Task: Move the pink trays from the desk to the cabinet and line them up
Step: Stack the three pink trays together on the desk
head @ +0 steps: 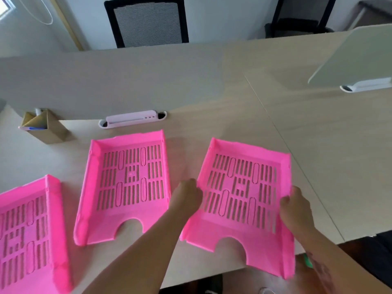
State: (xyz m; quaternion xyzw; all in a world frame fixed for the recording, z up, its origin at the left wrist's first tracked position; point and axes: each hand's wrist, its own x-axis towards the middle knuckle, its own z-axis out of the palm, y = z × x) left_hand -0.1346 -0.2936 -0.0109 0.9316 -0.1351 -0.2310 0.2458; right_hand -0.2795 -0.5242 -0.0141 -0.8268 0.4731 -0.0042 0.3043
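Pink plastic fills our grip: our hands clasp the right tray [244,194] by its two long side walls. Our left hand [187,196] wraps the left wall about halfway along, and our right hand [293,206] pinches the right wall at a similar height. This tray is skewed, its closed back wall swung up toward the right, and its notched front corner juts past the near edge of the tabletop [212,92]; we cannot tell whether it is resting on the surface or just raised off it.

Just left of our left hand lies the middle tray [125,185], flat on the wood with its cut-out front facing us, a narrow strip of bare tabletop between it and the one we hold. Further left, the left tray [29,234] lies partly out of view, its front hanging toward the near edge.

Beyond the trays, a white cable grommet [132,119] sits against the grey divider panel [84,85], with a cardboard pen holder [43,127] to its left. To our right the tabletop is broad and bare up to a seam, with another pale screen [356,58] at the far right. Two black chairs [146,22] stand behind the desk
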